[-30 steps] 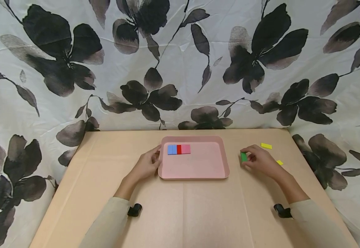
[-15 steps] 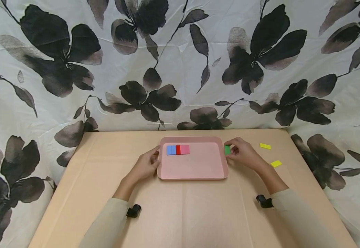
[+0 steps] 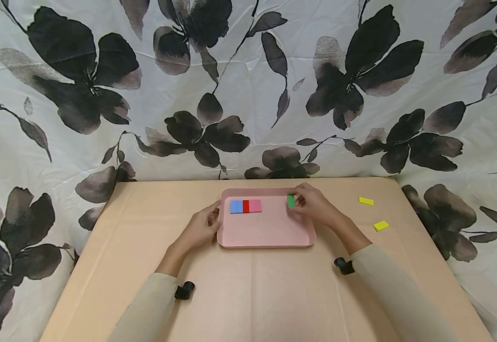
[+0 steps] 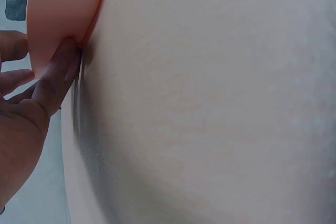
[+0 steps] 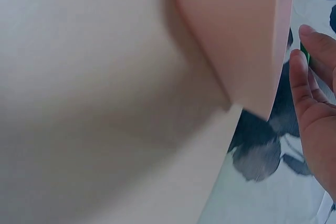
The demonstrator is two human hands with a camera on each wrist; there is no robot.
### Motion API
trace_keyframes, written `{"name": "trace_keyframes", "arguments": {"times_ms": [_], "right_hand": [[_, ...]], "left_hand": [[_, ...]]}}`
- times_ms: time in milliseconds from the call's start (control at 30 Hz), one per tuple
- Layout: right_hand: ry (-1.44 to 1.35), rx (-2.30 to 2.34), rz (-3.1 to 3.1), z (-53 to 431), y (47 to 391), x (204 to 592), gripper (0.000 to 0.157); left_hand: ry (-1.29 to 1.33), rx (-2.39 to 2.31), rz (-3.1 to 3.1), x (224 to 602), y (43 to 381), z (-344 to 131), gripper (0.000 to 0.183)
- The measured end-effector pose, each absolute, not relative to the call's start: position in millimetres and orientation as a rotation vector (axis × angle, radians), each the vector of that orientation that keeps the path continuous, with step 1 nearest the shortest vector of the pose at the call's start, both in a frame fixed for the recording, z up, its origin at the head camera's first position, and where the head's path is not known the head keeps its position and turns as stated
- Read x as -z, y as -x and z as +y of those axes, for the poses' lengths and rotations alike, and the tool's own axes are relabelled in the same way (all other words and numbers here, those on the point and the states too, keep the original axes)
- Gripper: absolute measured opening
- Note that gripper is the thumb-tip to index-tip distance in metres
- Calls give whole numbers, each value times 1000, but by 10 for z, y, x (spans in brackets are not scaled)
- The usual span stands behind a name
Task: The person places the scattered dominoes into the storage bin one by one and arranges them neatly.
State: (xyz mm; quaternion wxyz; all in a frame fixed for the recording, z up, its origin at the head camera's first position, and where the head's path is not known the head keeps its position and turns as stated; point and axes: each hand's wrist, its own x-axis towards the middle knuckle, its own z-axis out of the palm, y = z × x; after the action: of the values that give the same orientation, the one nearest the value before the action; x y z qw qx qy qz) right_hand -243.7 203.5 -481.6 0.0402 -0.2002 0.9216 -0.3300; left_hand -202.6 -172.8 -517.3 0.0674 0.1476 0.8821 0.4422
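In the head view, a pink tray [image 3: 270, 232] lies on the table with a row of small flat rectangular pieces, blue [image 3: 236, 207], red [image 3: 246, 206] and pink [image 3: 255, 205], at its upper left. My left hand [image 3: 199, 227] holds the tray's left edge. The left wrist view shows its thumb [image 4: 60, 69] against the outer wall and fingers at the rim. Over the tray's right part, my right hand [image 3: 314, 205] pinches a green rectangular piece [image 3: 291, 201] between thumb and fingers. The right wrist view shows only a sliver of green [image 5: 304, 53] between the fingertips.
Two yellow pieces, one farther back [image 3: 366, 201] and one nearer [image 3: 381, 225], lie on the table [image 3: 291, 294] right of the tray. A floral cloth [image 3: 248, 85] hangs behind the table. Each wrist carries a small black camera.
My right hand has carried the green piece leftward from the table's right side, across the tray's right rim, to above the tray. The left hand has stayed at the tray's left edge.
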Motion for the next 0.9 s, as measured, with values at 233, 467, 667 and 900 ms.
{"name": "trace_keyframes", "arguments": {"times_ms": [233,467,667,900], "right_hand": [[638,948,2780,1752,2538,4816,51],[711,782,2858,1566,2590,4891,45],[643,802,2786,1438,2621,4953,37],[519,802,2728,1324,2630,5025,40]], "left_hand": [[-428,-1335,2648,5156,2007,-1721,68],[-427,-1326,2652,5143,2004,-1717,68],[-426,-1324,2650,5137,2015,-1722,68],[-420,-1316,2655,5136,2015,-1720,67]]}}
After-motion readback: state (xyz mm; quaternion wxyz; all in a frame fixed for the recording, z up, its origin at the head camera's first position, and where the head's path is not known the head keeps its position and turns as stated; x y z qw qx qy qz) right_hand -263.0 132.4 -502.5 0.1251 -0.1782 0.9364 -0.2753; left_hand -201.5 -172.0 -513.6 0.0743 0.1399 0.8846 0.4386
